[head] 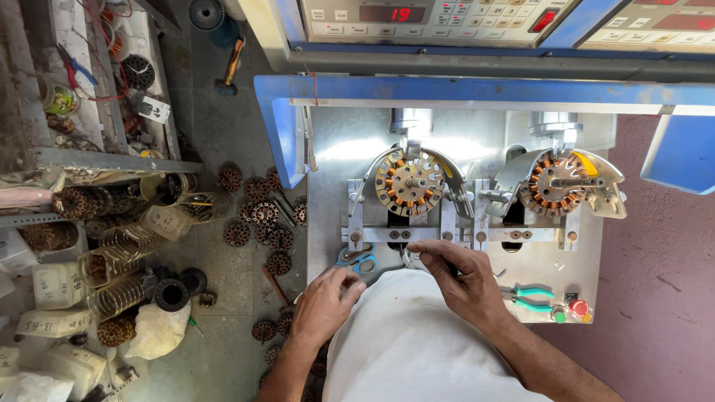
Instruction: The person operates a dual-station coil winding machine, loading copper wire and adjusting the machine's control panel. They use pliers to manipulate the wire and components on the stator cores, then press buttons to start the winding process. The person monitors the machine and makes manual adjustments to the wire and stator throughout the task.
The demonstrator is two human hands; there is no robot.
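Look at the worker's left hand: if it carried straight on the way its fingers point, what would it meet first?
Probably the scissors with blue handles, lying just beyond the left hand on the metal table; depth is hard to judge.

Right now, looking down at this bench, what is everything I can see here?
Wound stators: two, copper and steel, clamped side by side on the metal plate.
Scissors: one, blue-handled, by the left hand.
Pliers: one, teal-handled, right side of plate.
Round button: one, red, plate's right corner.
Control panel: one, grey with red display, top.
Loose stators: many, brown, on the floor at left.
Hammer: one, wooden-handled, floor at top left.
Left hand: at plate's front edge, fingers curled.
Right hand: below the left stator; what it grips is unclear.
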